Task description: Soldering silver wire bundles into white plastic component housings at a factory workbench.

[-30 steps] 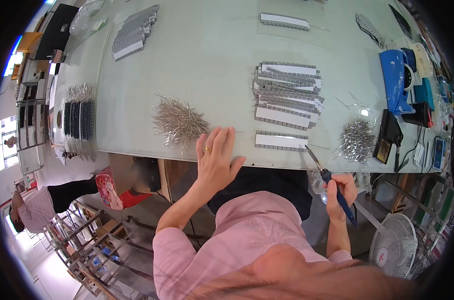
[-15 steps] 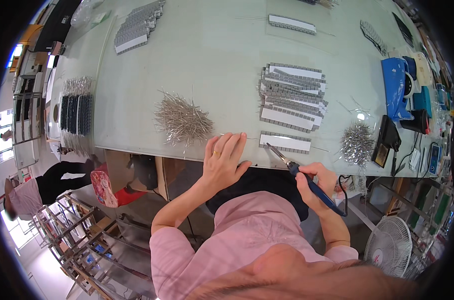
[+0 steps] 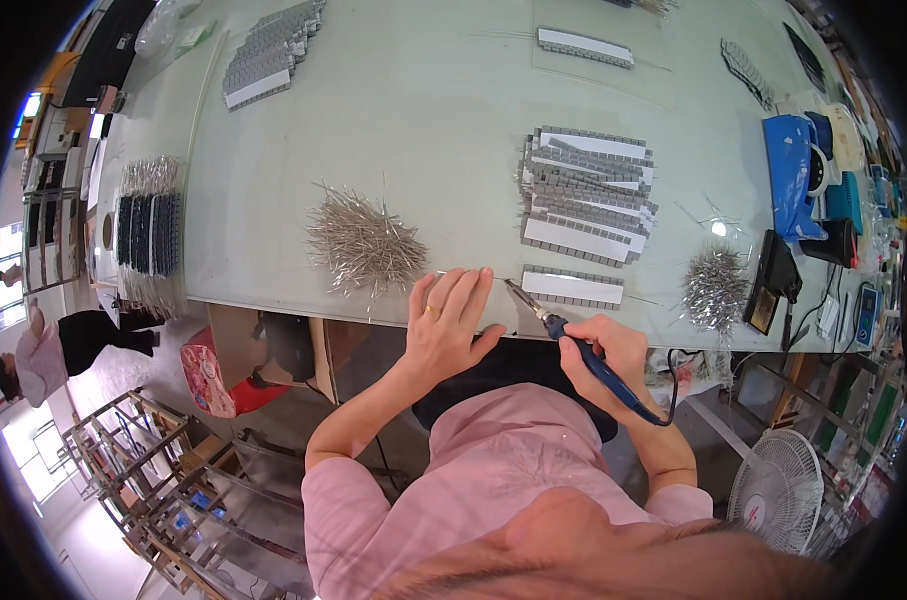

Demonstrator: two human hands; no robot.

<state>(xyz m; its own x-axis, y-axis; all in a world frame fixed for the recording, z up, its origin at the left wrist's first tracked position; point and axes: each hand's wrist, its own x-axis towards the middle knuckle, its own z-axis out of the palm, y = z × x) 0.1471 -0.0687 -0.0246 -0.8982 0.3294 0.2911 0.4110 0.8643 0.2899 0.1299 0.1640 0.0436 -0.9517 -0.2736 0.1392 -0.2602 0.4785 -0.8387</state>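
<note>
In my right hand (image 3: 614, 362) is a soldering iron (image 3: 606, 372) with a dark blue handle and a cord. Its metal tip points up and left, by a thin wire just off the left end of a grey segmented strip (image 3: 574, 288) with a white band. Whether the tip touches the wire I cannot tell. My left hand (image 3: 452, 322) lies palm down at the table's near edge, fingers stretched out and thumb apart, its fingertips on or beside that thin wire. Left of it lies a pile of silvery wire leads (image 3: 366, 242).
Similar strips form a stack (image 3: 586, 195) beyond. A second bundle of leads (image 3: 716, 285) is at the right, near a black open case (image 3: 771, 285) and a blue container (image 3: 792, 175). Dark strips (image 3: 149, 235) lie far left. A fan (image 3: 777, 490) stands below right; another person (image 3: 44, 350) is at the left.
My right hand has moved left with the soldering iron, its tip going from the strip's white band to just off the strip's left end. My left hand has barely moved.
</note>
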